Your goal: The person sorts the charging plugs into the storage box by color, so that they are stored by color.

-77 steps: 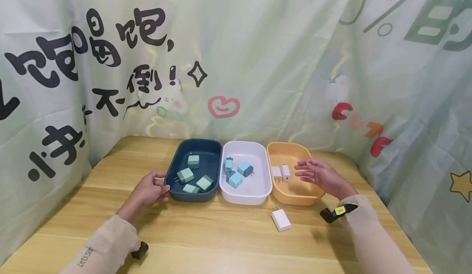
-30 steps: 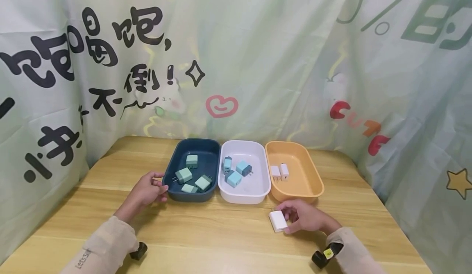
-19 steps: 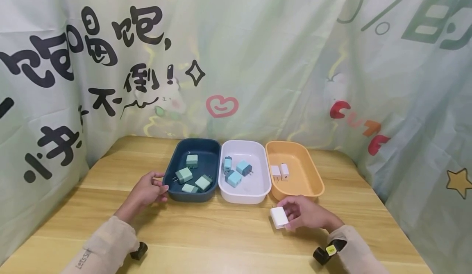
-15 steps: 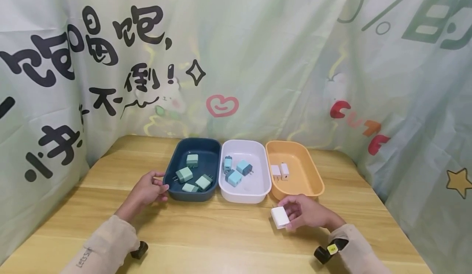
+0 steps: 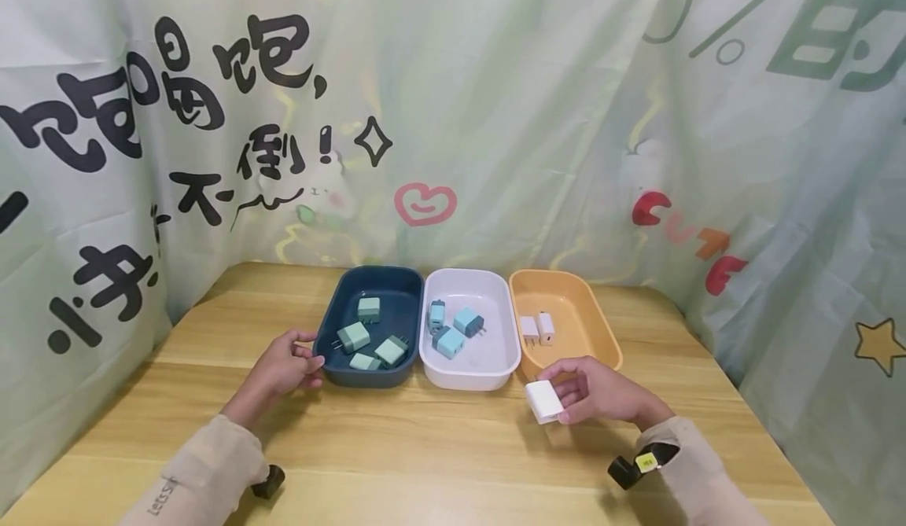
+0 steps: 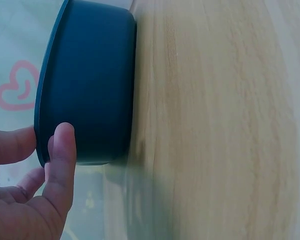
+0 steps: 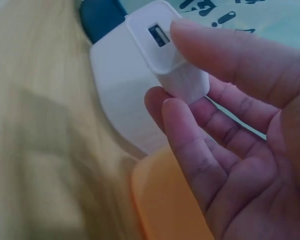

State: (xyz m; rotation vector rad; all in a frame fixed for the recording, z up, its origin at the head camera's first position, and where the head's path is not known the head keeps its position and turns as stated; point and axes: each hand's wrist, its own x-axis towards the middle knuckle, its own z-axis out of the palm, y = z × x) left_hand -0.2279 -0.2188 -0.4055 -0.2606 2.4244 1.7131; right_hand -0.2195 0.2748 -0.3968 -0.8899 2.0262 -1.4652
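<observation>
My right hand (image 5: 602, 391) pinches a white USB wall charger (image 5: 543, 402) between thumb and fingers, just above the table before the orange tray (image 5: 583, 337). In the right wrist view the USB port on the charger (image 7: 190, 82) faces the camera, beside the thumb. My left hand (image 5: 283, 365) holds the dark blue tray (image 6: 92, 75) at its near left edge, thumb and fingers about the rim. Several green chargers (image 5: 354, 337) lie in that tray. The white tray (image 5: 495, 365) holds three light blue chargers (image 5: 449, 343), the orange one two white chargers (image 5: 545, 328).
The three trays stand side by side across the back of the wooden table (image 5: 396, 455). A printed cloth (image 5: 495, 117) hangs behind and along both sides. Wood surface stretches in front of the trays.
My right hand came down from over the orange tray, took hold of the white charger on the table and lifted it, slightly back and right. The left hand stays at the dark blue tray.
</observation>
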